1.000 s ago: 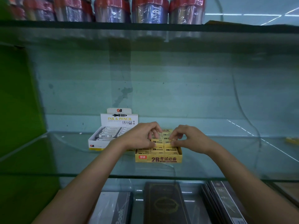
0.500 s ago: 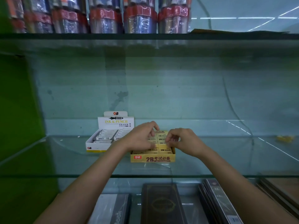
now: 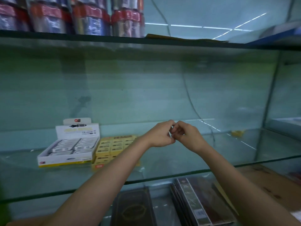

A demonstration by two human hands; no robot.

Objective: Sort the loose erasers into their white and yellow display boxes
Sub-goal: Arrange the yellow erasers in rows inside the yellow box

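Observation:
The white display box (image 3: 65,160) stands at the left of the glass shelf (image 3: 179,160), filled with white-sleeved erasers (image 3: 71,145). The yellow display box (image 3: 98,166) sits against its right side, packed with yellow erasers (image 3: 114,144); my left forearm hides its right part. My left hand (image 3: 160,136) and my right hand (image 3: 187,137) are raised above the shelf to the right of the yellow box. Their curled fingertips touch each other, and I see no eraser between them. One loose yellow eraser (image 3: 237,133) lies far right on the shelf.
An upper glass shelf (image 3: 114,39) carries several plastic-wrapped bundles (image 3: 91,17). Below the shelf's front edge lie dark notebooks (image 3: 195,204) and a brown cardboard sheet (image 3: 267,185). A glass side panel (image 3: 267,103) closes the shelf on the right.
Both hands have lifted off the yellow box and moved right, now meeting in the air. My view has swung right, so the boxes sit further left.

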